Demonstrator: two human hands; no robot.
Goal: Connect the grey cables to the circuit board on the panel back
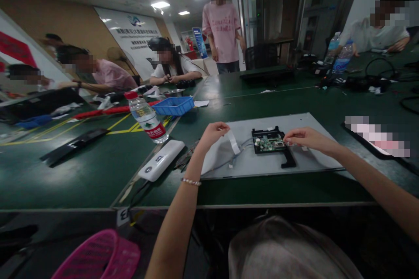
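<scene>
A flat grey panel [242, 168] lies on the table in front of me. Near its middle sits a green circuit board [269, 144] in a black plastic frame [288, 159]. My left hand [213, 134] is closed in a pinch over the panel's left part, holding the upper end of a white ribbon cable [233, 142] that hangs down. Thin grey wires [225, 164] run from the board's left side across the panel. My right hand [303, 137] is at the board's right edge, fingers pinched together. Whatever is between those fingertips is too small to make out.
Left of the panel are a white power bank [161, 161], a water bottle [149, 120] and a blue tray [175, 106]. A phone [376, 139] lies at right. Below the table edge stands a pink basket [98, 255]. Several people sit or stand around the table.
</scene>
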